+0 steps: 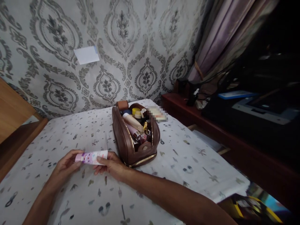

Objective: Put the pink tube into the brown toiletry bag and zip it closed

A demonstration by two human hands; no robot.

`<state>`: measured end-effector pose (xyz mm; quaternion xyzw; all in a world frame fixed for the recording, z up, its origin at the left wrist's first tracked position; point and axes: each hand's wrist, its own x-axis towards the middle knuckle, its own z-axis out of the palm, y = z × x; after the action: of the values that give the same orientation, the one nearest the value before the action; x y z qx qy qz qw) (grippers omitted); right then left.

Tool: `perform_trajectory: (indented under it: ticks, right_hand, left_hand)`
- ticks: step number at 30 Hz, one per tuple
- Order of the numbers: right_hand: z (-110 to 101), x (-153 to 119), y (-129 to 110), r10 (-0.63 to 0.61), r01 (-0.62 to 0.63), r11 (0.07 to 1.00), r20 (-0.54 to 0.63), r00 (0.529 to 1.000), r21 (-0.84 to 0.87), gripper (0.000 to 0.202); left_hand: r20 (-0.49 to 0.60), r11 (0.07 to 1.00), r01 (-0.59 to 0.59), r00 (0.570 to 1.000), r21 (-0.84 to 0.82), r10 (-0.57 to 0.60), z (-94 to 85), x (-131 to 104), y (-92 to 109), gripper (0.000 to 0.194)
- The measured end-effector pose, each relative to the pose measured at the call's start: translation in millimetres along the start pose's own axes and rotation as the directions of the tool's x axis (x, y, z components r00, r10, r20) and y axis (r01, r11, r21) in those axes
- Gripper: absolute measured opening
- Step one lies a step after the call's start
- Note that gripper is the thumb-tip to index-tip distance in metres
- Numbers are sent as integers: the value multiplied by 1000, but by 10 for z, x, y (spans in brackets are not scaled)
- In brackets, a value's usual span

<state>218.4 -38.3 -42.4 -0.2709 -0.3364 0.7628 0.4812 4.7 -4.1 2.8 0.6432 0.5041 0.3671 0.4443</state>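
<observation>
From my end I see the bag [122, 134] standing on the cloth [182, 153], containers [132, 121] packed inside it; before it, to its left, the tube [90, 158] lies between my left hand [68, 162] and right hand [114, 166]; behind everything rises the wall [145, 31], bearing a paper [86, 55] left of the bag; rightward runs a ledge [172, 101], a curtain [219, 37] hanging behind it.

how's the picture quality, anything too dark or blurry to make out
In the head view, the right edge sinks to near-black; a pixelated patch beside the brown bag hides detail; the tube's small print is too soft to read.
</observation>
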Motion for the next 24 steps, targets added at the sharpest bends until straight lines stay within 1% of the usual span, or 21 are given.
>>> perform_trajectory:
  ticks: [2, 4, 8, 13, 16, 18, 19, 20, 21, 23, 24]
  right_hand:
    - [-2, 8, 7, 0, 0, 1000, -4, 1000, 5, 71]
    - [-1, 11, 8, 1, -1, 1000, -5, 1000, 12, 71]
    - [7, 7, -3, 15, -15, 999, 6, 1000, 38, 70]
    - [30, 14, -26, 28, -30, 995, 15, 999, 99, 73]
    - [114, -14, -88, 23, -24, 988, 10, 1000, 153, 76]
    - [218, -66, -163, 10, -13, 983, 18, 1000, 184, 74]
    - [281, -101, -208, -3, -2, 980, 27, 1000, 200, 73]
    - [347, -139, -256, -31, 22, 978, 39, 999, 207, 70]
    - [413, -180, -304, -65, 54, 976, 46, 997, 213, 68]
    - [534, -263, -400, -135, 124, 972, 44, 990, 198, 64]
    - [583, -306, -447, -164, 154, 972, 46, 985, 177, 63]
  left_hand:
    - [28, 999, 50, 998, -2, -50, 31, -6, 34, 54]
    - [51, 997, 74, 996, 0, -74, 51, -12, 69, 54]
    - [11, 999, 40, 999, 16, -40, 37, -18, 87, 53]
    - [30, 999, -10, 1000, 46, 9, -13, -27, 69, 47]
    - [21, 998, -44, 999, 42, 43, -12, -56, 137, 46]
    - [-42, 995, -88, 995, 46, 90, 25, -112, 240, 45]
    - [-112, 990, -128, 985, 51, 133, 60, -156, 305, 44]
    - [-199, 983, -166, 964, 75, 178, 107, -208, 378, 43]
    - [-256, 974, -194, 942, 117, 218, 164, -267, 454, 41]
    - [-326, 938, -248, 890, 241, 319, 306, -390, 607, 37]
    - [-368, 915, -266, 853, 302, 370, 386, -446, 680, 34]
